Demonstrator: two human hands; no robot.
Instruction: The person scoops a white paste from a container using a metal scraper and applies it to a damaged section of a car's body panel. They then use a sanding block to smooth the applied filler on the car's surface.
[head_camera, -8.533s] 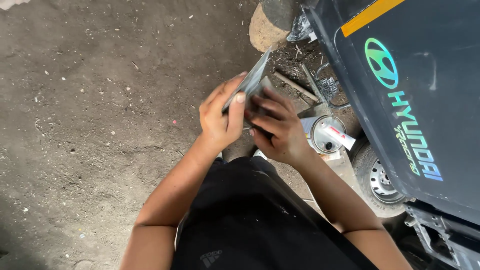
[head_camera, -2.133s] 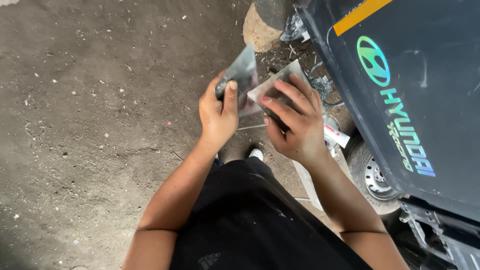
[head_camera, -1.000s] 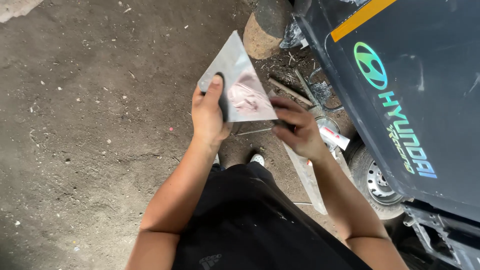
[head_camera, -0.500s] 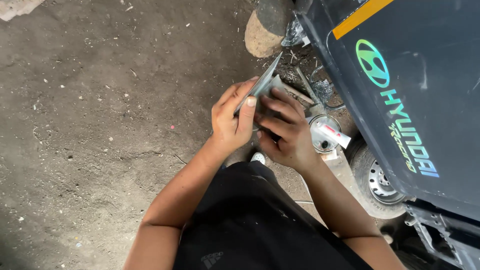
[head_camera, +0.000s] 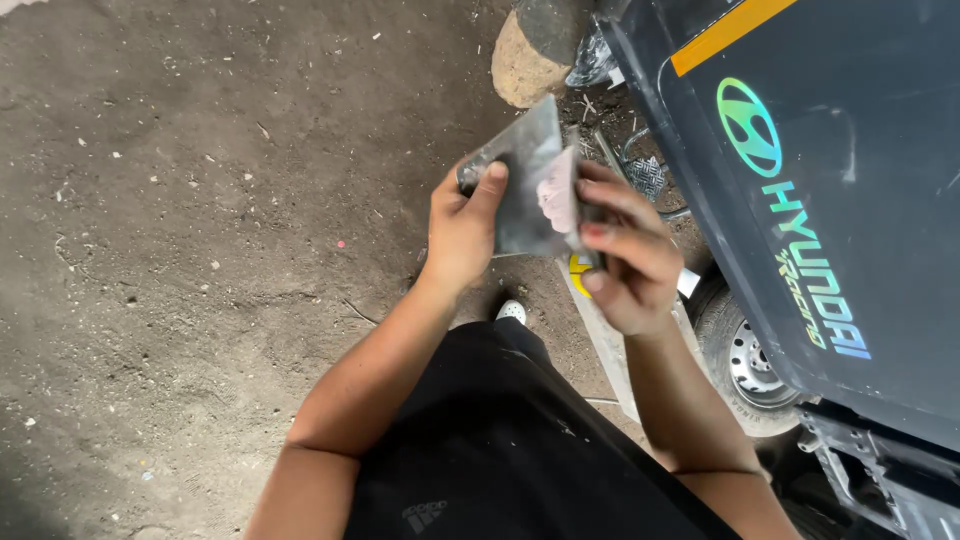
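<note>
My left hand (head_camera: 462, 228) grips a flat grey metal scraper blade (head_camera: 520, 185) by its lower edge, thumb pressed on its face. The blade stands tilted in front of me, its broad face toward the camera. My right hand (head_camera: 628, 262) holds a second, smaller blade (head_camera: 566, 200) edge-on against the first one. A smear of pink filler paste (head_camera: 553, 197) sits where the two blades meet. Both hands are raised above the ground, close to the dark vehicle panel.
A dark vehicle body panel (head_camera: 830, 180) with an orange stripe fills the right side, a small wheel (head_camera: 745, 365) below it. A rounded stone (head_camera: 522, 62), a yellow tin (head_camera: 577, 266), a pale plank (head_camera: 612, 350) and my white shoe (head_camera: 512, 311) rest on the dirt ground (head_camera: 180, 250).
Half a second ago both blades were pressed together edge-on between my hands. Now the left blade is turned face-up and my right hand has drawn slightly right with its blade.
</note>
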